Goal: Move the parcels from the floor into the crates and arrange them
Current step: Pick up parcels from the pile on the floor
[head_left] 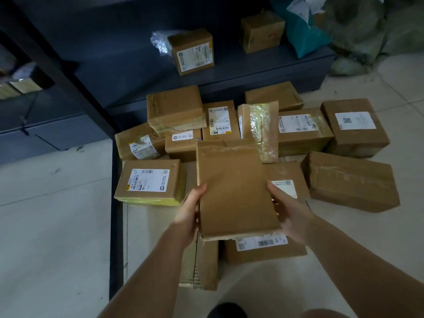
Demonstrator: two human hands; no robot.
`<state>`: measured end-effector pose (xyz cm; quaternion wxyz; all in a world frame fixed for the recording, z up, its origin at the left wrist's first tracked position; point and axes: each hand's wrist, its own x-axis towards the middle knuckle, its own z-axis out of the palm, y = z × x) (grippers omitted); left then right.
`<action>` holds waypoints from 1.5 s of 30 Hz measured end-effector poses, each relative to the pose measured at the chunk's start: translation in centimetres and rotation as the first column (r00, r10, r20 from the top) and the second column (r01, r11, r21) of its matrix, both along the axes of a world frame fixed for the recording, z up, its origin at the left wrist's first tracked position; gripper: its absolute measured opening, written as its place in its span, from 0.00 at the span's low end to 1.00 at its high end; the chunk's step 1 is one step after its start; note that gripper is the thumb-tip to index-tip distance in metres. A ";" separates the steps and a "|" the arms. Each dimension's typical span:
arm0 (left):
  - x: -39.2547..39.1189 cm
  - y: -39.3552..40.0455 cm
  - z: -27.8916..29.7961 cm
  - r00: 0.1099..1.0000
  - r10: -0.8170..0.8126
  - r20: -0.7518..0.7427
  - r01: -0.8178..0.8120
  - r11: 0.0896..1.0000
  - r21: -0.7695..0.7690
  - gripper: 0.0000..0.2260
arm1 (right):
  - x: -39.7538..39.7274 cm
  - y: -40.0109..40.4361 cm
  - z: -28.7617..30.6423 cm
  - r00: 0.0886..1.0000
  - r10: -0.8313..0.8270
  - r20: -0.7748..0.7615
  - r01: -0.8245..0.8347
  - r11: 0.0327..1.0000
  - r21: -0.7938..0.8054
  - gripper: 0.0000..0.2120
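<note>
Both hands hold one flat brown parcel up over the pile of parcels on the floor. Its long side points away from the person, toward the dark shelf. The left hand grips its left edge. The right hand grips its right edge. The fingers under the parcel are hidden. The held parcel covers part of the boxes below it. The labels are too small to read.
</note>
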<state>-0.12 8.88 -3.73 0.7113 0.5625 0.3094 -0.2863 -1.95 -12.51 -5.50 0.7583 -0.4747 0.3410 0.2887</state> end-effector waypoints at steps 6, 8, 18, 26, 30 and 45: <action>1.8 -1.7 0.5 0.993 -0.033 0.116 -0.004 0.953 0.303 0.17 | 1.3 0.8 1.9 0.957 -0.126 0.262 0.148 0.987 -0.068 0.35; 2.6 -2.4 0.6 0.963 -0.133 0.234 0.015 0.895 0.445 0.19 | 2.0 1.2 3.5 0.901 -0.066 0.429 0.181 0.955 -0.234 0.32; 4.8 -2.4 0.4 0.989 0.010 0.146 -0.044 0.972 0.232 0.14 | 2.0 6.3 2.3 0.500 0.787 0.361 -0.012 0.423 -0.906 0.31; 3.9 -2.0 -1.1 0.976 -0.125 0.181 0.045 0.920 0.390 0.24 | 3.6 8.5 0.3 0.347 0.937 0.029 -0.228 0.115 -0.967 0.40; 4.2 -1.7 -1.9 0.946 -0.230 0.227 0.130 0.913 0.387 0.26 | 4.7 7.3 -0.5 0.375 0.923 0.083 -0.156 0.151 -0.976 0.36; 8.8 -2.3 -1.6 0.876 -0.418 0.241 0.101 0.647 0.756 0.19 | 6.8 2.8 -0.7 0.720 0.658 0.223 -0.067 0.385 -0.921 0.23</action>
